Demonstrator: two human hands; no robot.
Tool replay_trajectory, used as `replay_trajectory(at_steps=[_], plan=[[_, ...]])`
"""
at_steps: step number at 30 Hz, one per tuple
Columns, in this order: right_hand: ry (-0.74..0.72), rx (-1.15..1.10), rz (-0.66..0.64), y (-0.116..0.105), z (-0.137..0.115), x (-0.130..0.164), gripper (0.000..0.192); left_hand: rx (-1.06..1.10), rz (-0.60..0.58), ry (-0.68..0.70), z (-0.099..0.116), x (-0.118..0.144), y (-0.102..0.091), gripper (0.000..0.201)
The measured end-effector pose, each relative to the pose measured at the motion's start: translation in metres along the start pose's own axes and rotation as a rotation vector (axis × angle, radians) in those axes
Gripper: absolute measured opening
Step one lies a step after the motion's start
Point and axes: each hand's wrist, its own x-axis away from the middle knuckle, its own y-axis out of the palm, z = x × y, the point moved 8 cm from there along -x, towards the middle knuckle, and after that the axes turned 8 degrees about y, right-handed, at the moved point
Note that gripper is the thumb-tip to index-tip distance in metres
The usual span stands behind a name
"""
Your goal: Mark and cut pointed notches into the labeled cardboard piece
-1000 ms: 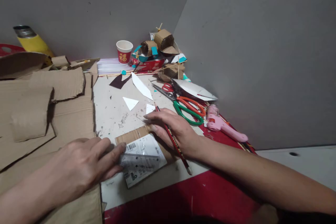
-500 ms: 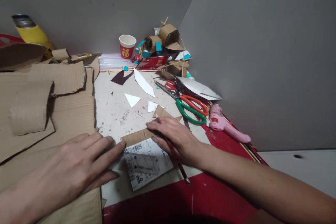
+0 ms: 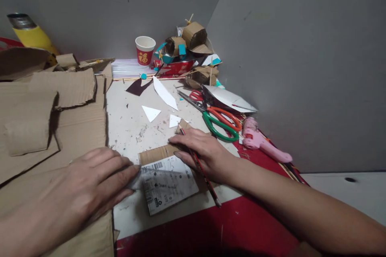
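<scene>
Under both palms: labelled cardboard piece (image 3: pixel 169 176) | left hand (image 3: pixel 90 184) flat, open on its edge | right hand (image 3: pixel 202 150) clamped on pencil (image 3: pixel 200 166) | risk: slipping of piece if pressure uneven, crooked line.

The label's (image 3: pixel 169 184) print is too small to read — the yellow bottle (image 3: pixel 30 36) runs off-frame.

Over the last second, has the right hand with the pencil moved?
Yes, slightly: the right hand, holding the pencil, has drawn back toward the person, away from the small white scrap, uncovering a brown cardboard scrap.
</scene>
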Motion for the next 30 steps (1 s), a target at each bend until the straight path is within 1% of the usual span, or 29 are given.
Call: replay_trajectory(at_steps=[3, 6, 9, 12, 17, 19, 21, 23, 25, 28, 30], plan=[[0.003, -0.026, 0.008, 0.0, 0.0, -0.004, 0.02, -0.017, -0.014, -0.002, -0.007, 0.0, 0.004, 0.029], [-0.006, -0.033, 0.034, 0.0, -0.001, -0.004, 0.019, -0.017, 0.02, 0.006, -0.012, 0.001, 0.009, 0.028], [-0.014, -0.041, 0.058, 0.0, -0.002, -0.002, 0.019, -0.019, 0.031, 0.026, -0.011, 0.003, 0.014, 0.029], [-0.012, -0.048, 0.065, 0.001, -0.001, -0.001, 0.021, -0.038, 0.032, 0.017, -0.01, 0.002, 0.014, 0.031], [-0.027, -0.063, 0.072, 0.001, -0.002, 0.0, 0.023, -0.011, -0.051, -0.035, -0.011, 0.001, 0.013, 0.029], [-0.028, -0.066, 0.078, 0.0, -0.001, -0.001, 0.022, -0.007, -0.069, -0.042, -0.012, 0.001, 0.012, 0.03], [-0.015, -0.053, 0.065, -0.001, 0.0, -0.003, 0.018, -0.006, -0.062, -0.028, -0.012, 0.001, 0.009, 0.03], [0.01, -0.023, 0.034, -0.001, 0.001, -0.006, 0.014, -0.001, -0.026, -0.019, -0.013, 0.002, 0.004, 0.03], [0.036, -0.008, 0.005, -0.003, 0.002, -0.009, 0.015, 0.007, 0.016, -0.009, -0.013, 0.005, -0.001, 0.03], [0.071, -0.059, -0.046, -0.009, 0.001, -0.015, 0.02, -0.008, 0.067, 0.033, -0.008, 0.012, -0.008, 0.031], [0.137, -0.135, -0.065, -0.016, 0.002, -0.022, 0.02, -0.036, 0.077, 0.06, -0.002, 0.017, -0.012, 0.034]])
